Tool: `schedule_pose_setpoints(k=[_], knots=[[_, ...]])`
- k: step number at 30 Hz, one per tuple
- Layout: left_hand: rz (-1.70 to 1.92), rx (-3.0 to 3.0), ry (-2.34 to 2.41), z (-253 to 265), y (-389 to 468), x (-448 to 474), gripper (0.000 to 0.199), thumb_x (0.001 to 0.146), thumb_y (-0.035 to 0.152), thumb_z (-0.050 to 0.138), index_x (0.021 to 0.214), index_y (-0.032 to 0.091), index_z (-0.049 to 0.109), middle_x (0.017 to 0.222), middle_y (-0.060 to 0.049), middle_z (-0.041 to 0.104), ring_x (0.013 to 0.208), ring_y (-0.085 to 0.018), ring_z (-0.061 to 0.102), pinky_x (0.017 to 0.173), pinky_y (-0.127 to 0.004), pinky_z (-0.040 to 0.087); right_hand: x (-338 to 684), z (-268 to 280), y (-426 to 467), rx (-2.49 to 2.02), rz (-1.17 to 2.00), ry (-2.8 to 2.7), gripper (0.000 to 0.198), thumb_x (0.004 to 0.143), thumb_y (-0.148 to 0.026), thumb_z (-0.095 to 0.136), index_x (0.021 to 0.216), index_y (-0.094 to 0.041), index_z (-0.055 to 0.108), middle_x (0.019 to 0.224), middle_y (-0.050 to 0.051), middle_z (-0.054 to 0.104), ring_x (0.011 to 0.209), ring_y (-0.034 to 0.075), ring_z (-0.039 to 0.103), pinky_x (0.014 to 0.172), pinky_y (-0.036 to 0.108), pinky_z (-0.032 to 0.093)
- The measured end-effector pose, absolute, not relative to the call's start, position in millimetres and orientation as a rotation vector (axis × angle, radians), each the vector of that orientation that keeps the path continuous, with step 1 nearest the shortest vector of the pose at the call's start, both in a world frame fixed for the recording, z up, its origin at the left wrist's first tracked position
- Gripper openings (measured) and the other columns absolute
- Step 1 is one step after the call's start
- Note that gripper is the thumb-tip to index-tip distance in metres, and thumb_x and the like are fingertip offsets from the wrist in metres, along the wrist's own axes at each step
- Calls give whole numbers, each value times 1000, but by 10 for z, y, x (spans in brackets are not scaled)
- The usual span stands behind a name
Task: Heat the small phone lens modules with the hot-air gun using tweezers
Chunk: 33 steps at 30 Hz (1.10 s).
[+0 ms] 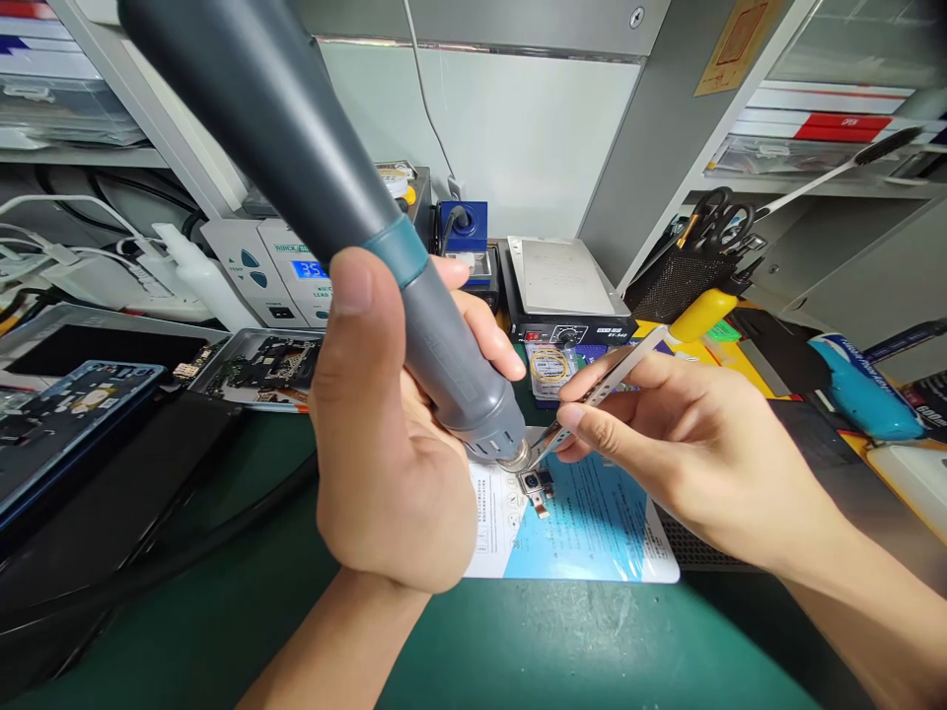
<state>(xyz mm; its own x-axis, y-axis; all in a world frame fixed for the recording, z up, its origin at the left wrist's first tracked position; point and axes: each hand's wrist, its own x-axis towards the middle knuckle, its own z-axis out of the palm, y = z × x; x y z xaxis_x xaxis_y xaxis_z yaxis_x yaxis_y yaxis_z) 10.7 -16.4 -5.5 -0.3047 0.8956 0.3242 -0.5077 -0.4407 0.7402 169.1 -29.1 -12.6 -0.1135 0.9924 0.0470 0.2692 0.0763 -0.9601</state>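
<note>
My left hand [400, 444] is closed around a dark grey hot air gun handle [296, 148] with a teal band, tilted so its metal nozzle [516, 457] points down. Just below the nozzle lies a small phone camera module [533, 483] with a flex tail, on a white and blue printed card [592, 532]. Pinched in my right hand [666, 424] are metal tweezers [599, 391]. Their tips come down beside the nozzle near the camera module; whether they touch it I cannot tell.
At left lie an opened phone [89, 414] and a tray with a circuit board [266, 365]. A hot air station [258, 266] and a heating plate [566, 276] stand behind. A pen holder [681, 276] with scissors is at right. The black hose [184, 552] crosses the green mat.
</note>
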Motion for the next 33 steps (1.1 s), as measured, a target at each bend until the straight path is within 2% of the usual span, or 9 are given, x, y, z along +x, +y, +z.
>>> schedule_pose_setpoints(k=[3, 8, 13, 21, 23, 27, 33], knots=[[1898, 899, 632, -51, -153, 128, 53, 99, 64, 43, 77, 22, 66, 59, 0, 56, 62, -18, 58, 59, -34, 47, 1683, -117, -297, -1298, 1070, -1538, 26, 79, -38, 84, 88, -19, 68, 77, 2, 71, 62, 19, 69, 56, 29, 56], [1885, 851, 600, -27, -160, 149, 41, 101, 49, 45, 80, 20, 64, 61, 0, 56, 59, -16, 60, 59, -33, 46, 1687, -108, -306, -1305, 1055, -1574, 21, 83, -36, 80, 89, -19, 68, 73, 2, 69, 63, 19, 69, 55, 29, 54], [1889, 839, 620, -17, -164, 138, 41, 103, 45, 42, 80, 18, 64, 59, 0, 57, 59, -16, 60, 59, -32, 47, 1690, -113, -269, -1311, 1115, -1505, 24, 81, -36, 82, 88, -18, 68, 73, 1, 69, 61, 18, 71, 56, 27, 57], [1907, 877, 624, -40, -140, 119, 52, 97, 65, 47, 79, 20, 65, 58, -1, 57, 57, -17, 59, 57, -31, 47, 1719, -150, -219, -1319, 1182, -1411, 33, 76, -40, 88, 90, -18, 69, 84, 1, 72, 62, 18, 75, 59, 25, 61], [1898, 897, 624, -38, -145, 107, 50, 98, 62, 46, 80, 20, 66, 59, -2, 57, 60, -18, 60, 57, -32, 47, 1718, -155, -213, -1321, 1169, -1409, 32, 76, -40, 88, 91, -18, 69, 88, 2, 74, 63, 17, 76, 60, 24, 63], [1886, 926, 655, -43, -147, 86, 54, 104, 54, 32, 81, 21, 66, 60, -3, 58, 62, -20, 59, 57, -35, 47, 1712, -162, -208, -1326, 1149, -1411, 31, 76, -37, 88, 91, -17, 70, 97, 4, 76, 65, 17, 77, 60, 22, 64], [1836, 951, 654, -54, -156, 66, 39, 102, 45, 42, 79, 25, 67, 62, -3, 59, 64, -20, 57, 60, -37, 48, 1724, -160, -230, -1310, 1130, -1416, 31, 76, -38, 88, 91, -17, 71, 96, 5, 77, 65, 18, 78, 60, 21, 64]])
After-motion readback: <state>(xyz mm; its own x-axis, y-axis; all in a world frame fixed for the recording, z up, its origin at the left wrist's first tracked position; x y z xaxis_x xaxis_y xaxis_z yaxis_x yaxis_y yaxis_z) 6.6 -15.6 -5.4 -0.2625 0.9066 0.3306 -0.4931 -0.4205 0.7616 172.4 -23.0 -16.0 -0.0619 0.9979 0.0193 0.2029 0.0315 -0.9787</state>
